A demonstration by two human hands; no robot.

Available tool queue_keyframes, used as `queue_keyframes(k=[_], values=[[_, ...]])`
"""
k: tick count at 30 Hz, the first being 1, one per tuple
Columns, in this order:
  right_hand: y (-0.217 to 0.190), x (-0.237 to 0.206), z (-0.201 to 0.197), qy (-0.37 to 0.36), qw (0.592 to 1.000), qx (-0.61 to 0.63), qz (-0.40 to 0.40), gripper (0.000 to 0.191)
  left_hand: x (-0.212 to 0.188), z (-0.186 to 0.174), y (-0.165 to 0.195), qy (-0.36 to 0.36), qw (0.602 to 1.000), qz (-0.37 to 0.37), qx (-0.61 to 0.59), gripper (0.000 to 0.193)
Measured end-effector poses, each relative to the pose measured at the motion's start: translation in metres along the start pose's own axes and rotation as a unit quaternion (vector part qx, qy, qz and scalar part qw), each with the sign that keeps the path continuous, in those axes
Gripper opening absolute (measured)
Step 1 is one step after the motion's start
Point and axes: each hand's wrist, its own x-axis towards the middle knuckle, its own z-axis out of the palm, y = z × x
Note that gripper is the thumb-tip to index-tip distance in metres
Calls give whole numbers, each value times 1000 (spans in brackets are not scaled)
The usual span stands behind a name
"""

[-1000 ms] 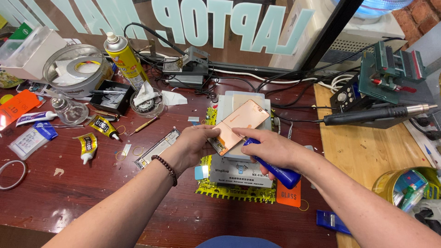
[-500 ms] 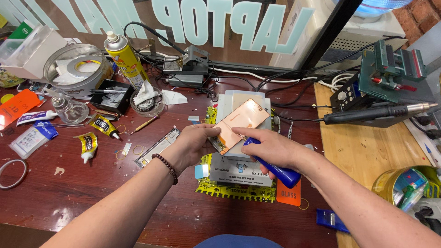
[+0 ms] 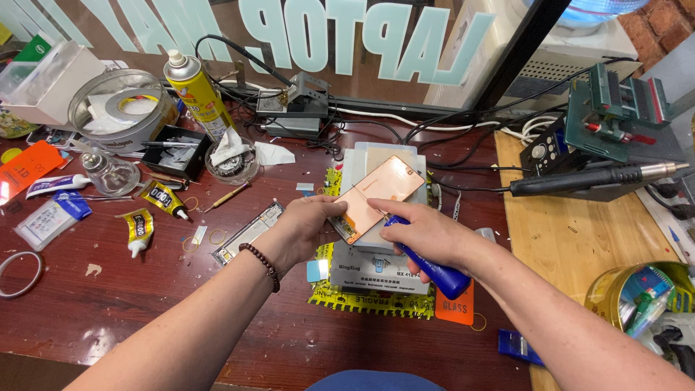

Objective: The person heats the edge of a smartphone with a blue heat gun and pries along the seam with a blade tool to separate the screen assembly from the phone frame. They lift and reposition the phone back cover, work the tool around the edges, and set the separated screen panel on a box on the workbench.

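— How were the hands gripping?

— The right hand (image 3: 427, 235) was wrapped tight round a blue-handled tool (image 3: 433, 264), its tip hidden at the near edge of the copper-coloured panel (image 3: 378, 197). The left hand (image 3: 300, 228) pinched that panel's near-left edge between thumb and fingers.

— And where did the panel sit?

— Flat on the grey heating plate (image 3: 376, 250), mid-table, tilted so its far corner pointed right (the plate stood on a yellow mat (image 3: 362, 300)).

— What lay around it?

— Going down in size: a round tin (image 3: 119, 108) far left, a yellow spray can (image 3: 194, 88) beside it, a black hot-air handle (image 3: 579, 179) to the right, a phone frame (image 3: 246, 233) just left of the left hand, then small glue tubes (image 3: 137, 230) on the left.
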Motion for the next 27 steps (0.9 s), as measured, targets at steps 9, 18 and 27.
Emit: queue_keyframes(k=[9,18,27], values=[[0,-1,1,-4,1000,-19,-3,68,2,-1,-1,0,1000,7,0,16],[0,1,2,-3,1000,-17,-4,67,4,-1,-3,3,1000,23,-17,17],[-3,-3,3,4,1000,-13,6,67,-5,2,2,7,1000,13,-3,16]])
